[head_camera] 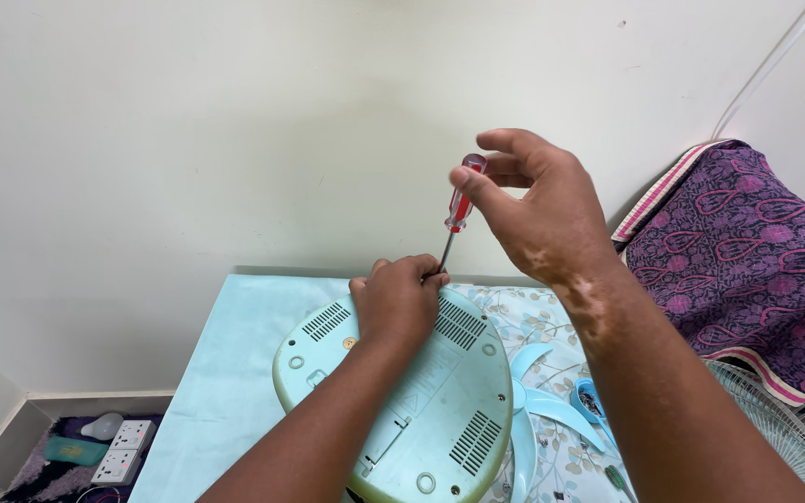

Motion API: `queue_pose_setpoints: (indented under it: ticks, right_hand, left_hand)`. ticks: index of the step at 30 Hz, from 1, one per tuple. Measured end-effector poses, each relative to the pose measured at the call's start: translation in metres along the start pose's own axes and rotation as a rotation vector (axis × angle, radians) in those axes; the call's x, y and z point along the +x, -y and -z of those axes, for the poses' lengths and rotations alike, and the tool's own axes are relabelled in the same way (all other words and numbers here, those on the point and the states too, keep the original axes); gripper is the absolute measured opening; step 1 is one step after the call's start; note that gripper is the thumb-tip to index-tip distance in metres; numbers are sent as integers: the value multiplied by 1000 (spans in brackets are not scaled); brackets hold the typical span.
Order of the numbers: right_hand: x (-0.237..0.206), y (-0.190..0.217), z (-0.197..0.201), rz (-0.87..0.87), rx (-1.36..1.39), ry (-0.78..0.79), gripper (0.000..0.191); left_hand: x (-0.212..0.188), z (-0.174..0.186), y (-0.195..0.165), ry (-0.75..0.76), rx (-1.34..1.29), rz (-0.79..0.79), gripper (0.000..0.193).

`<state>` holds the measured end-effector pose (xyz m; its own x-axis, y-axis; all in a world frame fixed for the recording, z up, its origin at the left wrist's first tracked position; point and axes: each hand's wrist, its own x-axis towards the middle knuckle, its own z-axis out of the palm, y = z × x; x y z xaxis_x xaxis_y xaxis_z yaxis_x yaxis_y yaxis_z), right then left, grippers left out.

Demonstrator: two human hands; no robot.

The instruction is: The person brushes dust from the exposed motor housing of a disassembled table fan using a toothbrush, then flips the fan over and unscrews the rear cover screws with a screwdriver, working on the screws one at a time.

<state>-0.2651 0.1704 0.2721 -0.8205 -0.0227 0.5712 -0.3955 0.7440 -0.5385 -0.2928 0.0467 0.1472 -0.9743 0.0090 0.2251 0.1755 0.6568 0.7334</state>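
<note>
At frame centre the right hand (538, 200) pinches the red-handled screwdriver (458, 210) upright, while the left hand (395, 300), curled shut, steadies its shaft against the pale green fan base (421, 391).
</note>
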Motion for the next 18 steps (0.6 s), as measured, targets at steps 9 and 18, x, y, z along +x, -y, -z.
queue_pose_setpoints:
  ticks: [9,18]
  right_hand:
    - [0,9,-3,-36,15,-139,31]
    - [0,8,-5,-3,-100,-128,17]
  left_hand:
    - [0,3,-2,11,30,-2,21]
    - [0,2,3,-2,-9,-22,17]
